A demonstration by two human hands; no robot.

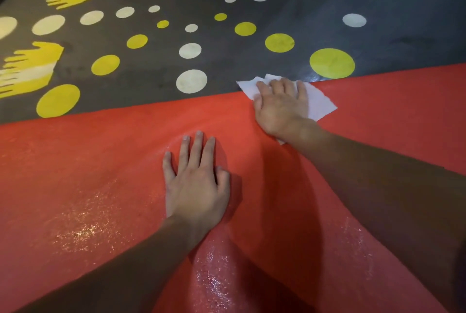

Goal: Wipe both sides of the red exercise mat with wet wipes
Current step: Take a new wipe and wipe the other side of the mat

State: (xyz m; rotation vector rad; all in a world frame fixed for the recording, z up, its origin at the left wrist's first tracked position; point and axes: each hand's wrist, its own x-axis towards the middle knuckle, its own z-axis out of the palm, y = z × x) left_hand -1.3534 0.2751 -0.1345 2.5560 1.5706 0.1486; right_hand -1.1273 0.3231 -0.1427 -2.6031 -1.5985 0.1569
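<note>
Wiping step: right hand (pixel 281 108) presses the wet wipe (pixel 319 103) flat at the red exercise mat's (pixel 100 161) far edge; left hand (pixel 196 181), fingers spread, steadies the mat. Next: sweep along that edge.

Dim-ish light, wet glare on mat (pixel 100 174), soft shadows, edges prob. warped.

The floor (pixel 156 80) is done in dark grey and is covered with painted yellow and white dots (pixel 191 81), plus a couple of jagged yellow-and-white shapes (pixel 27 70) off to the left. The red mat (pixel 100 161) is spread right on it across the near half, with wet shiny patches seen here and there. A white wipe (pixel 320 103) is laid over the mat's far edge, one corner poking onto the floor.
</note>
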